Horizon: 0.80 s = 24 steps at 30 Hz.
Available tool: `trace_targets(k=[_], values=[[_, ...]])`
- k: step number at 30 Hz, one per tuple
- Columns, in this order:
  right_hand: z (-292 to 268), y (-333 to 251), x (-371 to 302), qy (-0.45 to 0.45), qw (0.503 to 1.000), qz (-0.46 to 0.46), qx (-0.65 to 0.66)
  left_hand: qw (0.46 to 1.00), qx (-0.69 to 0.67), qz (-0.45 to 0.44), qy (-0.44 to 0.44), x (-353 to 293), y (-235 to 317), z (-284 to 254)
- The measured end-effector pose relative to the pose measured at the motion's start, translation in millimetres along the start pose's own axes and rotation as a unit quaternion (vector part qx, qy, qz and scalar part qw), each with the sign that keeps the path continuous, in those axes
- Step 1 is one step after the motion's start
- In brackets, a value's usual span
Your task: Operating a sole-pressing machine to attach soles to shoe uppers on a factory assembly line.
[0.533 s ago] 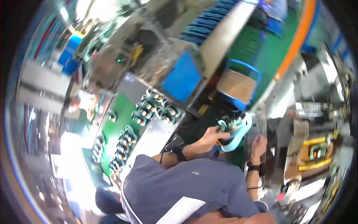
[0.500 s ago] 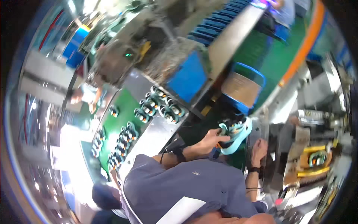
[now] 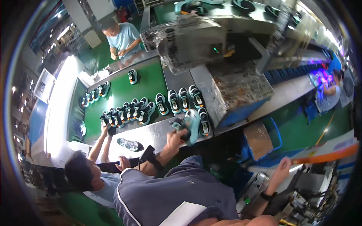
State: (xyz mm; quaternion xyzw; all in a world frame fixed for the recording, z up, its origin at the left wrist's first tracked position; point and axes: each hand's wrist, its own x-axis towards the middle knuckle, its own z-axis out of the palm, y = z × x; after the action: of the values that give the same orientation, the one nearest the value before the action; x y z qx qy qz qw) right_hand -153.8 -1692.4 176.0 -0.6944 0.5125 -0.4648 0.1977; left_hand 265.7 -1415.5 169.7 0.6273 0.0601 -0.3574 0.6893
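My left hand [image 3: 174,140] is closed round a sneaker [image 3: 193,126] with a light teal sole, holding it tilted above the near edge of the metal counter. Just beyond it, several dark sneakers [image 3: 183,99] with white and orange parts stand in a row on the work table. Out to the right, my right hand [image 3: 281,171] hangs in front of an orange machine edge [image 3: 328,155]. Its fingers are blurred and look loosely bent, and I see nothing held in it.
A green conveyor belt [image 3: 147,81] carries more sneakers. At my left a co-worker [image 3: 81,171] reaches toward them; another person [image 3: 122,39] stands across the belt. A grimy machine [image 3: 241,88] rises ahead. A blue-framed cart [image 3: 258,140] is on the right, with machinery [image 3: 301,211] at lower right.
My view has turned, bringing the conveyor nearer the middle. My left hand has carried the sneaker leftward to the counter's edge. My right hand has moved away from the left one.
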Motion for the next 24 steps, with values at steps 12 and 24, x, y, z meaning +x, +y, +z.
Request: trace_targets(k=[12,24], values=[[362,-514,342,-0.366,0.893,-0.252,-0.068,0.975,0.002,0.094,0.203,428,109,-119],[551,-591,372,-0.478,0.814,-0.305,-0.123,0.835,0.387,0.052,0.389,663,166,-163]])
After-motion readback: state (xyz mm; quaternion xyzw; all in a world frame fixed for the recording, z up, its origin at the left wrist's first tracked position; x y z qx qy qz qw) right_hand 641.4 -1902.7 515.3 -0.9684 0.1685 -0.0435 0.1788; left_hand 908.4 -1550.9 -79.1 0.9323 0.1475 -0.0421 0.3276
